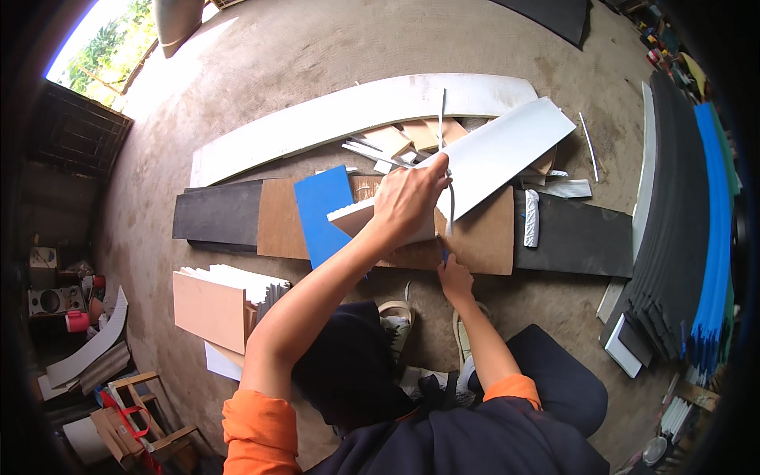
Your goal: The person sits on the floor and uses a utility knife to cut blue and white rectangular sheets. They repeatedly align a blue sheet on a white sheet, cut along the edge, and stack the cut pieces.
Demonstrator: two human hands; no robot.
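Observation:
My left hand (410, 198) is closed, its fingertips pinching a thin grey strip (442, 111) that runs above and below the hand. Under that hand lies a pale foam piece (348, 215) with a jagged edge, over a brown board (483, 241). Lower and to the right, my right hand (455, 283) is closed round a slim tool with a blue end (445, 256); its kind is mostly hidden by the fingers. A white sheet (507, 158) slants just beyond both hands. A blue sheet (324, 210) lies left of my left hand.
A long white curved panel (356, 101) lies beyond the offcuts (388, 141). Dark boards (574, 233) extend the brown one at both ends. Stacked foam pieces (210, 309) stand at the near left. Black sheets (665, 214) and blue sheets (712, 229) are piled on the right.

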